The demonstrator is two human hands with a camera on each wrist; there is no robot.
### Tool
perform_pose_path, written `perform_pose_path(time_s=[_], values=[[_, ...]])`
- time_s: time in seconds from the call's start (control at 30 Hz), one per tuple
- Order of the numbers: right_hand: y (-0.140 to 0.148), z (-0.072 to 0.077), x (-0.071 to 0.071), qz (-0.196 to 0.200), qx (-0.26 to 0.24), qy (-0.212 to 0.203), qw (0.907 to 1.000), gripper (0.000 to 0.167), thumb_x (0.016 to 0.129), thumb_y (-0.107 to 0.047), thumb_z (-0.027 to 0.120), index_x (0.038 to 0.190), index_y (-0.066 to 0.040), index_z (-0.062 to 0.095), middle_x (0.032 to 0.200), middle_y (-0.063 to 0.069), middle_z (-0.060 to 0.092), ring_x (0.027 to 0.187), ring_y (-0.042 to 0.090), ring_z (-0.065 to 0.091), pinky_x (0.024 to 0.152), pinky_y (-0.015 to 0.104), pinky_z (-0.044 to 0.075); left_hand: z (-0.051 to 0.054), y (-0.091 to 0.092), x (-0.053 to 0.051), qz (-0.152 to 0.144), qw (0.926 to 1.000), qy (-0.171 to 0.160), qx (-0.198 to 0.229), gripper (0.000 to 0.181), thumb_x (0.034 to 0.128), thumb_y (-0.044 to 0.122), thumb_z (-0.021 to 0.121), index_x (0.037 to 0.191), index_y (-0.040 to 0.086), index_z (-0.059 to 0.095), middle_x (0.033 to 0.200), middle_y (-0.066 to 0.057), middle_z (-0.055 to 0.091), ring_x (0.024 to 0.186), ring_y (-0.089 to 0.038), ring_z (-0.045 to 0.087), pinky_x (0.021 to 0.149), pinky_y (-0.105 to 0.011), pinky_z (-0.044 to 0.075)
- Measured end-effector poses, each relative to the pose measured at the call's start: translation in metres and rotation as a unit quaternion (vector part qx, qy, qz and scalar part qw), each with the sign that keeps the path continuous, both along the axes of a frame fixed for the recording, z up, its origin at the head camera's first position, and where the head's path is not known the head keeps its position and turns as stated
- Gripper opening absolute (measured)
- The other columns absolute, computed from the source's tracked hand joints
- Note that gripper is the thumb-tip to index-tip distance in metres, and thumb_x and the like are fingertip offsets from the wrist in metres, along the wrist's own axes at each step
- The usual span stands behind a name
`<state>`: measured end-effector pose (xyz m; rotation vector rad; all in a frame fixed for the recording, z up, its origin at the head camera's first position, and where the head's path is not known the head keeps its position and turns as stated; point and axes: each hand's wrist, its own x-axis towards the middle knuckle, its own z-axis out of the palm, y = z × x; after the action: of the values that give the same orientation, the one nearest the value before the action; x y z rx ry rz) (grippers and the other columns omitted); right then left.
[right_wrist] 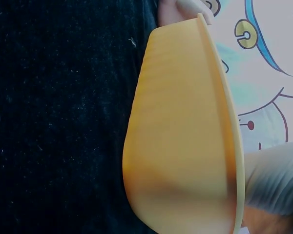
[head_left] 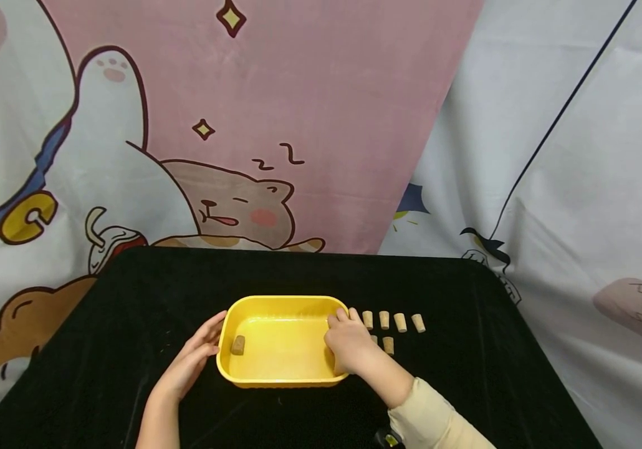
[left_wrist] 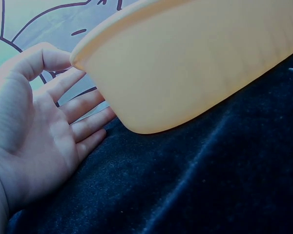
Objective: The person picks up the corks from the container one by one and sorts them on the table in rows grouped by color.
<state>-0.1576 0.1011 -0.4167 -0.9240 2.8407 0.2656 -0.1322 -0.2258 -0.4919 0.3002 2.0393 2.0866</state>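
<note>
A yellow plastic basin (head_left: 284, 381) lies in front of me on the black cloth. At its left end my left hand (left_wrist: 44, 126) touches the rim with the thumb, its fairly straight fingers reaching to the end wall. My right hand (head_left: 350, 345) reaches over the right end, fingers bent down inside the rim; whether they hold anything is hidden. One small cork (head_left: 238, 345) lies inside the basin near the left end. More corks (head_left: 400, 322) stand in rows on the cloth just right of my right hand, several in the back row. In the right wrist view, the basin wall (right_wrist: 185, 112) hides my right fingers.
A black cloth (head_left: 467, 374) covers the table. Behind its far edge hangs a curtain (head_left: 326, 125) with cartoon animals. A small dark object (head_left: 389, 438) sits by the right sleeve (head_left: 433, 418) at the bottom of the head view.
</note>
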Motion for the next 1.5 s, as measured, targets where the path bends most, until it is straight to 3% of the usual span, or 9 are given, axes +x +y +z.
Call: perform_pose_path(time_s=[0.13,0.33,0.57,0.8,1.2,1.5], values=[[0.003,0.000,0.001,0.008,-0.024,0.000,0.9997,0.031,0.058,-0.033,0.083,0.056,-0.025,0.054,0.080,-0.003,0.044,0.084,0.018,0.036,0.075,0.036,0.030,0.000,0.000,0.000,-0.001,1.0000,-0.003,0.002,0.059,0.0952,0.011,0.045,0.150,0.007,0.024,0.153,-0.019,0.027,0.132,-0.026,0.033,0.106,-0.058,0.015],[0.009,0.004,0.001,0.014,-0.087,0.013,0.9960,0.031,0.052,-0.031,0.085,0.058,-0.025,0.056,0.079,-0.007,0.041,0.084,0.017,0.036,0.076,0.037,0.029,0.000,0.001,0.000,-0.005,0.9999,-0.001,0.012,0.060,0.0948,0.010,0.044,0.150,0.006,0.022,0.153,-0.020,0.025,0.136,-0.037,0.023,0.106,-0.063,0.009],[0.016,0.007,0.001,0.018,-0.155,0.037,0.9870,0.020,0.058,-0.026,0.079,0.069,-0.024,0.061,0.083,-0.009,0.043,0.083,0.016,0.035,0.077,0.037,0.028,0.001,0.001,0.001,-0.003,0.9999,-0.010,0.012,0.060,0.0942,0.010,0.044,0.150,0.006,0.022,0.154,-0.020,0.024,0.137,-0.038,0.021,0.106,-0.063,0.009],[0.021,0.012,0.001,0.012,-0.209,0.045,0.9768,0.029,0.062,-0.033,0.086,0.082,-0.025,0.067,0.092,-0.010,0.049,0.093,0.016,0.039,0.084,0.041,0.030,0.001,0.001,0.001,-0.003,0.9998,-0.013,0.011,0.061,0.0945,0.011,0.045,0.151,0.007,0.021,0.154,-0.020,0.022,0.138,-0.038,0.019,0.107,-0.062,0.008],[0.032,0.023,0.006,-0.011,-0.305,0.038,0.9516,0.031,0.066,-0.034,0.086,0.092,-0.029,0.069,0.102,-0.012,0.057,0.101,0.013,0.042,0.089,0.041,0.030,0.001,0.002,-0.001,0.006,0.9996,-0.026,0.010,0.063,0.0920,0.010,0.046,0.150,0.009,0.023,0.155,-0.017,0.023,0.139,-0.036,0.018,0.108,-0.059,0.008],[0.047,0.025,0.011,-0.012,-0.381,0.037,0.9238,0.034,0.069,-0.029,0.084,0.099,-0.028,0.068,0.106,-0.016,0.061,0.102,0.008,0.044,0.086,0.038,0.031,0.002,0.002,0.000,0.004,0.9998,-0.018,0.002,0.061,0.0931,0.010,0.045,0.150,0.008,0.023,0.154,-0.019,0.024,0.138,-0.036,0.022,0.107,-0.061,0.010]])
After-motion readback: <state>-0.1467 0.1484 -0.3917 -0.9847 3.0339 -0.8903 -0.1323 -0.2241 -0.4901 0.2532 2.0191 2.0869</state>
